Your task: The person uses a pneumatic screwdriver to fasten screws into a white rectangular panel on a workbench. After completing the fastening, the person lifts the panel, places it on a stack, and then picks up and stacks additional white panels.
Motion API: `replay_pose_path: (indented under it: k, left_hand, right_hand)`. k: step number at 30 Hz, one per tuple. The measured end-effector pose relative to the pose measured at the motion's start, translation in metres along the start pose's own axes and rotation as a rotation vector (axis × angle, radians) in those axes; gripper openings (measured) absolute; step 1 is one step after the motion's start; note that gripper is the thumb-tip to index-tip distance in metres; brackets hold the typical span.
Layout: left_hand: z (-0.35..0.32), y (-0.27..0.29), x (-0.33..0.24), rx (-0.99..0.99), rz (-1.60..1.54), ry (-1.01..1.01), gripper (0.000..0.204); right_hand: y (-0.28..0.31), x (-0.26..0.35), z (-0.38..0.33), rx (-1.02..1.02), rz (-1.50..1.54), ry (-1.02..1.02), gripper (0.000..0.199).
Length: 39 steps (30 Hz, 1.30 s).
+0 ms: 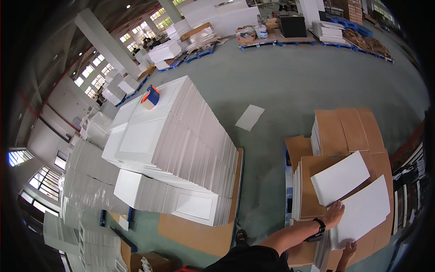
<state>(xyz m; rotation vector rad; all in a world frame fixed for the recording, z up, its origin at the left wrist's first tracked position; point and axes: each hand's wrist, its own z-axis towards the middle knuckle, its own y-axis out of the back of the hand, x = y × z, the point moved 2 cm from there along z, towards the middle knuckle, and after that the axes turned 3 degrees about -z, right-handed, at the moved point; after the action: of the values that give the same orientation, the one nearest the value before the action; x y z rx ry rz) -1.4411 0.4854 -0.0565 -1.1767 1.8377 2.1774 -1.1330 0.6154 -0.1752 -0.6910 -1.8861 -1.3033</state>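
left hand [335, 214]: bare, black wristband [320, 224] | right hand [349, 249]: bare | clothing [247, 260]: black | footwear [241, 235]: dark sandal

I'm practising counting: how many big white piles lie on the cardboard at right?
2: the far pile, and the near pile by the left hand and right hand. More may hide under the cardboard.

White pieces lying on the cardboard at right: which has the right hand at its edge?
The nearer white piece: the right hand is at its lower edge. The farther white piece lies beyond the left hand, away from the right.
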Motion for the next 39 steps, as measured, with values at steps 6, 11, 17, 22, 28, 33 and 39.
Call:
replay_pose_path:
  k: [6, 11, 17, 22, 28, 33, 39]
  left_hand:
    - [0.0, 0.012, -0.007, -0.079, -0.113, -0.039, 0.041]
    - [0.007, 0.016, -0.026, -0.189, -0.458, -0.029, 0.035]
    - [-0.001, 0.047, -0.034, -0.069, -0.815, -0.041, 0.035]
    - [-0.043, 0.104, -0.019, -0.203, -0.983, -0.099, 0.046]
    - [-0.146, 0.204, 0.047, -0.14, -1.322, 0.266, 0.043]
    - [-0.283, 0.173, 0.125, -0.541, -1.534, 0.475, 0.034]
    - [-0.466, 0.097, 0.195, -0.782, -1.817, 0.696, 0.024]
  right_hand:
    - [0.011, 0.03, -0.016, -0.139, 0.029, -0.04, 0.037]
    - [0.024, 0.053, -0.021, -0.556, 0.403, -0.172, 0.024]
    - [0.086, 0.138, -0.088, -0.002, 0.38, -0.201, 0.06]
    - [0.084, 0.18, -0.108, 0.203, 0.245, -0.089, 0.037]
    - [0.031, 0.185, -0.094, 0.521, -0.044, 0.199, 0.04]
    - [-0.06, 0.244, -0.129, 0.868, 0.152, 0.227, 0.016]
    - [-0.145, 0.285, -0.211, 1.024, -0.329, 0.357, 0.033]
